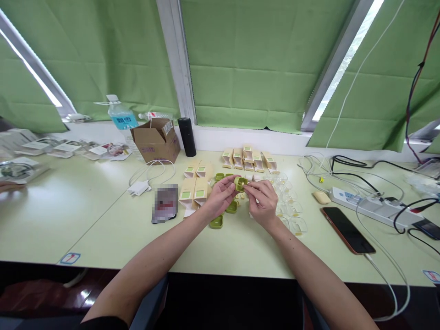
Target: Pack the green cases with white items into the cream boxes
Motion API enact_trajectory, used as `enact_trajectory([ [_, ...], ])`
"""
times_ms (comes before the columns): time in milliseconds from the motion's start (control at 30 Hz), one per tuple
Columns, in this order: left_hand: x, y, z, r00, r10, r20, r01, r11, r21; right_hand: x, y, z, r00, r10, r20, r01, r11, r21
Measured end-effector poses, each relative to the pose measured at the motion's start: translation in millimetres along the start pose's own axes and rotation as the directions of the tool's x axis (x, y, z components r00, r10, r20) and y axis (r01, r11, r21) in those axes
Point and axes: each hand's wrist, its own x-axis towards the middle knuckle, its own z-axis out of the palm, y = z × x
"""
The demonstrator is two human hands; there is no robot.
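Held up over the middle of the table is a small olive-green plastic case (pixel 241 183), its hollow facing me. My left hand (pixel 222 195) is closed on its left side, fingers and thumb around the rim. At the case's right edge, my right hand (pixel 264 199) is pinched, its fingertips reaching to the opening; whatever small piece sits between them is hidden. Below the hands, more green cases (pixel 216 222) lie on the table, partly covered by my left hand. Several clear plastic covers (pixel 298 225) stand in rows just right of my right hand.
Open cream cartons (pixel 186 193) stand left of the hands, others (pixel 248 156) behind. Nearby are a phone (pixel 165 204), a black phone (pixel 348 229) on a cable, a power strip (pixel 374 208), a cardboard box (pixel 156 140) and a black flask (pixel 186 136). Another person's hand (pixel 10 185) shows far left.
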Motion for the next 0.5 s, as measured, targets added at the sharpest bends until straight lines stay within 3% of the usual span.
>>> enact_trajectory([
  [500,-1.2,-0.6,-0.1,1.0,-0.008,0.004,0.008,1.0,-0.005,-1.2,2.6,-0.5,0.997,-0.081,0.007,0.081,0.997,-0.008],
])
